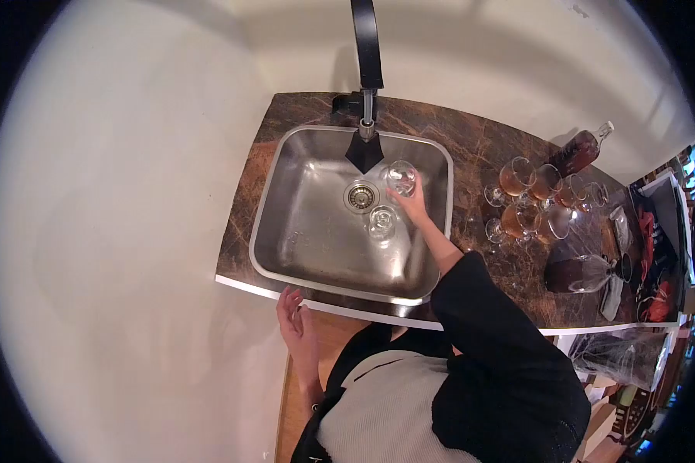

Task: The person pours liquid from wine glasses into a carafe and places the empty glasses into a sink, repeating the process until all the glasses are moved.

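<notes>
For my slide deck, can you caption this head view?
Right hand holds an empty glass over a steel sink; left hand rests at the counter edge, filled glasses alongside.

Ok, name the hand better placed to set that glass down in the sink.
Right. The right hand already grips the glass over the sink, beside a second glass. The left hand hangs empty below the counter edge.

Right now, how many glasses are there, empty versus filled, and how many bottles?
Empty glasses in the sink: 2, one in the right hand at, one standing at
Filled glasses on the counter: 6, clustered around
Bottles: 1
Total: 9
</notes>
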The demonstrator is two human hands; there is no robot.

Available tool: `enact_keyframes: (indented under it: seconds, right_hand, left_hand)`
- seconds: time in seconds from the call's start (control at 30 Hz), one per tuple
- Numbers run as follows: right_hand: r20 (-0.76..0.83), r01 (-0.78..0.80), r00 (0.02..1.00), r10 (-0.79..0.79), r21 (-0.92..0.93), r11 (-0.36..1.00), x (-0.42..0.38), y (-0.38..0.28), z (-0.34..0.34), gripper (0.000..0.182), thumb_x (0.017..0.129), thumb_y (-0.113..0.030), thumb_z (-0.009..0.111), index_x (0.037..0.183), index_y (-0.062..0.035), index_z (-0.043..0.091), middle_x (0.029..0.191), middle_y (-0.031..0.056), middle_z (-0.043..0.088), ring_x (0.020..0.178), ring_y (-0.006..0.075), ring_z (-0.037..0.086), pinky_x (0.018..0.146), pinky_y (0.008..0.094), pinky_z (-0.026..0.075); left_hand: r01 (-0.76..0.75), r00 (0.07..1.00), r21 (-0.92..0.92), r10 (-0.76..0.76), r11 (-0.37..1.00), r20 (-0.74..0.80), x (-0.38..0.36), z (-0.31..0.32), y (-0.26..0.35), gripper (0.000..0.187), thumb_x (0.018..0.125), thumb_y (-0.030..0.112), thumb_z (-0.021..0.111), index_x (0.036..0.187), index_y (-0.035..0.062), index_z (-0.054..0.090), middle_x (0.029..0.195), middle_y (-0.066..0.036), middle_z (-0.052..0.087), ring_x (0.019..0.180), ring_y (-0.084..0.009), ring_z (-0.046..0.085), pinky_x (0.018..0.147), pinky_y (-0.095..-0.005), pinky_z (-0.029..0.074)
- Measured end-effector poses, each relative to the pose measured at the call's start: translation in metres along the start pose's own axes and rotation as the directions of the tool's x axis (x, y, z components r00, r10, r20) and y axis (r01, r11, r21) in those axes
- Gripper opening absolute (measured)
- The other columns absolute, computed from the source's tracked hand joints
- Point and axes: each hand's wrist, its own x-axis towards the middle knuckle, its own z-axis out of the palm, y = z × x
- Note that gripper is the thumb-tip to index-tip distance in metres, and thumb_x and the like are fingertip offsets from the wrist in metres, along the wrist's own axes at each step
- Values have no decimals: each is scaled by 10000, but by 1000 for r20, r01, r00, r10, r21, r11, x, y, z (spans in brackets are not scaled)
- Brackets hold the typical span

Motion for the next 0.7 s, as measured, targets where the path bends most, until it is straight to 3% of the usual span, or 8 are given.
enact_keyframes:
  seconds: [0.1, 0.2, 0.3, 0.37, 0.47, 0.53, 0.6, 0.7]
  right_hand:
    - [0, -52, 999, 52, 62, 997, -2, -70, 3, 945, 742, -228, 901, 1458, -44, 312, 1166, 96, 539, 1104, 171, 558, 917, 333, 507]
    - [10, 80, 997, -79, -116, 990, 35, -67, 1, 918, 768, -309, 880, 1440, -43, 314, 1005, 81, 547, 884, 149, 600, 741, 310, 543]
    - [317, -255, 889, 331, -258, 932, 58, -136, -13, 941, 778, -411, 855, 1441, -40, 300, 881, 78, 568, 675, 157, 584, 589, 313, 529]
    - [440, -181, 800, 408, -471, 863, 72, -147, -18, 1004, 756, -492, 833, 1449, -51, 256, 814, 93, 582, 585, 180, 577, 498, 314, 505]
    - [516, 37, 618, 592, -772, 634, 81, -177, -9, 1084, 707, -498, 834, 1472, -88, 185, 905, 173, 648, 677, 243, 651, 561, 347, 545]
    - [458, 229, 616, 641, -883, 410, 84, -162, 9, 1091, 681, -487, 847, 1483, -100, 217, 994, 179, 683, 778, 278, 686, 619, 369, 565]
    - [445, 488, 658, 607, -867, 106, 81, -137, 26, 1060, 638, -470, 871, 1488, -120, 342, 1156, 135, 712, 972, 310, 712, 716, 392, 588]
    - [395, 666, 626, 672, -720, -197, 72, -94, 52, 936, 587, -428, 913, 1388, -138, 523, 1112, 92, 723, 985, 283, 713, 730, 471, 581]
  left_hand:
    - [18, 1000, 1, -18, 1000, -7, 2, 0, -2, 466, 1005, 59, 506, 1462, 57, 409, 1339, -137, 543, 1241, -218, 520, 1044, -346, 416]
    - [10, 1000, -14, -10, 1000, 11, 5, 1, -8, 470, 1004, 60, 512, 1463, 63, 409, 1343, -133, 540, 1243, -214, 517, 1030, -342, 423]
    - [-1, 1000, -24, 2, 1000, 10, 8, 5, -6, 470, 1002, 53, 517, 1459, 54, 409, 1336, -133, 541, 1238, -201, 513, 1014, -320, 427]
    - [-12, 1000, -49, 13, 999, 22, 9, 7, -6, 474, 1001, 45, 518, 1461, 50, 407, 1332, -132, 541, 1234, -193, 512, 1008, -305, 426]
    - [-27, 999, -56, 29, 998, 41, 10, 8, -10, 480, 998, 33, 517, 1464, 44, 401, 1330, -131, 540, 1227, -185, 513, 1003, -288, 424]
    - [-26, 999, -53, 29, 998, 46, 9, 8, -12, 485, 997, 31, 516, 1467, 42, 397, 1330, -131, 541, 1222, -187, 517, 1006, -291, 425]
    - [-17, 999, -56, 20, 998, 46, 9, 8, -11, 489, 996, 34, 515, 1470, 42, 393, 1329, -133, 543, 1217, -196, 523, 1013, -307, 427]
    - [-24, 999, -31, 26, 999, 35, 7, 6, -10, 482, 1001, 48, 507, 1469, 42, 395, 1328, -141, 548, 1215, -215, 533, 1019, -333, 432]
